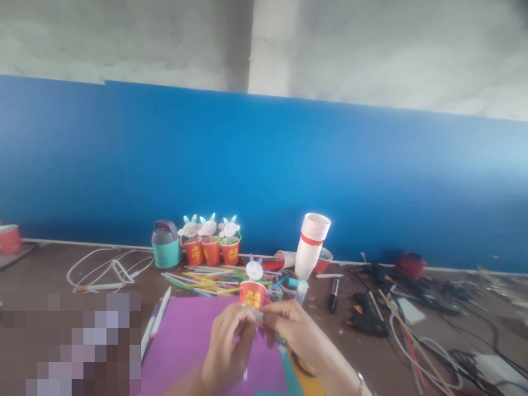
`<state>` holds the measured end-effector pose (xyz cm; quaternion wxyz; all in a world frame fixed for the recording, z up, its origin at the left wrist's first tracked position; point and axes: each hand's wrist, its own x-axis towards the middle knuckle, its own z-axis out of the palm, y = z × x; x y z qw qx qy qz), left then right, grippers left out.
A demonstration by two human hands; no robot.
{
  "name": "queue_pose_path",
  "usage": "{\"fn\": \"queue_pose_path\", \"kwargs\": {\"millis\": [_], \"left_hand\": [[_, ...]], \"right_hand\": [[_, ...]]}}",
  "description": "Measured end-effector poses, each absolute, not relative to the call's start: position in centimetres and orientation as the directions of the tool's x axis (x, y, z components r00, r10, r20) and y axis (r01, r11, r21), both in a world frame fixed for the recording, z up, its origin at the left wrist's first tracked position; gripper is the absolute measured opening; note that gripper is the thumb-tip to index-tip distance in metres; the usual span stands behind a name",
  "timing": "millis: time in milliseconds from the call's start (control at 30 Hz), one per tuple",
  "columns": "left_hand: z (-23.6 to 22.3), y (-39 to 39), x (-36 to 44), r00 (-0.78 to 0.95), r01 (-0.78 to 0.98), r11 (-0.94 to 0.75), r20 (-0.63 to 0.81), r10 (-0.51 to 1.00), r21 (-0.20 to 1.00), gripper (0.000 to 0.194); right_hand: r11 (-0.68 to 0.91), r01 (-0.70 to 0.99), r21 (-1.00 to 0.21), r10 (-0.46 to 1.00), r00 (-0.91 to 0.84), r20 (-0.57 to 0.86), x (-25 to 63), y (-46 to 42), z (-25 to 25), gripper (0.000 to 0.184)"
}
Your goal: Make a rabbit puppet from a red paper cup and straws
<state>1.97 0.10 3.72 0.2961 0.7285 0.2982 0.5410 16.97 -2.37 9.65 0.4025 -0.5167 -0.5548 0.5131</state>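
1. Red paper cup (10, 240) at our far left, cut by the frame edge. White cable (113, 267) loops loosely right of it.
2. Teal container (166, 254), rounded, grey handled top, upright near the blue panel (264, 165).
3. Three rabbit cups (210, 253) in a row: red paper with gold print, pale face discs, ears up.
4. Purple sheet (185, 330), smooth and slightly glossy, under our forearms. Thin coloured sticks (214, 281) scattered behind it, mostly lying crosswise.
5. Our left hand (231, 336): fingers bent, thumb and fingertips pinching a small pale piece (258, 315). Piece sits between both hands, in front of the near cup; mostly covered, so we can't read its long axis.
6. Near rabbit cup (252, 293): upright, long axis vertical, tapering downward. Round white face toward us, purple ears pointing up, gold characters on red. Base hidden by our fingers.
7. Our right hand (295, 330): fingertips pinching the same piece from the other side.
8. White cup stack (308, 258), tall, leaning right at the top. Black marker (334, 297) beyond, pointing away from us.
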Motion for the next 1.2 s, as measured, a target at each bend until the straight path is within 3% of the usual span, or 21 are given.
{"fn": "queue_pose_path", "kwargs": {"millis": [233, 333, 467, 567, 667, 733, 800, 867, 933, 1000, 1067, 1200], "left_hand": [[4.6, -0.2, 1.9, 0.283, 0.178, -0.742, 0.689, 0.667, 0.646, 0.025], [4.2, 0.0, 2.0, 0.234, 0.151, -0.684, 0.646, 0.726, 0.714, 0.022], [3.4, 0.4, 2.5, 0.133, 0.083, -0.529, 0.516, 0.846, 0.845, 0.02], [2.8, 0.3, 2.9, 0.121, -0.046, -0.42, 0.422, 0.898, 0.906, 0.019], [2.8, 0.1, 3.0, 0.096, -0.042, -0.435, 0.437, 0.895, 0.9, 0.019], [3.3, 0.3, 2.7, 0.01, 0.0, -0.461, 0.461, 0.887, 0.887, 0.019], [4.3, 1.0, 2.2, -0.14, 0.004, -0.451, 0.447, 0.884, 0.893, 0.017], [5.4, 2.0, 1.7, -0.234, -0.065, -0.415, 0.391, 0.89, 0.907, 0.02], [6.2, 3.1, 1.3, -0.123, -0.188, -0.322, 0.303, 0.945, 0.928, 0.025], [6.3, 3.8, 1.3, 0.054, -0.305, -0.16, 0.184, 0.981, 0.939, 0.029], [6.0, 4.0, 1.6, 0.204, -0.374, 0.006, 0.076, 0.976, 0.927, 0.03], [5.6, 3.2, 2.4, 0.313, -0.36, 0.161, -0.044, 0.949, 0.919, 0.035]], "right_hand": [[-0.179, -0.132, -0.975, 0.964, -0.223, -0.147, 16.7, -2.3, 9.6, 0.021], [-0.202, -0.161, -0.966, 0.966, -0.198, -0.169, 16.5, -2.1, 9.3, 0.02], [-0.106, -0.065, -0.992, 0.994, -0.04, -0.104, 15.6, -2.1, 8.9, 0.029], [-0.131, -0.202, -0.971, 0.991, -0.029, -0.127, 14.6, -2.3, 8.4, 0.025], [-0.148, -0.298, -0.943, 0.989, -0.041, -0.142, 13.9, -2.3, 8.0, 0.024], [-0.051, -0.122, -0.991, 0.995, 0.076, -0.061, 14.1, -2.3, 8.0, 0.024], [0.021, 0.236, -0.972, 0.986, 0.158, 0.059, 14.9, -2.3, 8.4, 0.024], [-0.001, 0.573, -0.819, 0.993, 0.095, 0.066, 16.2, -2.5, 9.0, 0.026], [-0.028, 0.789, -0.613, 0.999, 0.039, 0.004, 17.6, -2.8, 9.5, 0.022], [-0.075, 0.898, -0.433, 0.997, 0.079, -0.01, 18.9, -3.1, 9.4, 0.016], [-0.117, 0.936, -0.332, 0.993, 0.12, -0.014, 20.0, -3.3, 8.6, 0.014], [-0.133, 0.935, -0.328, 0.991, 0.12, -0.059, 21.3, -3.1, 7.0, 0.015]]}}
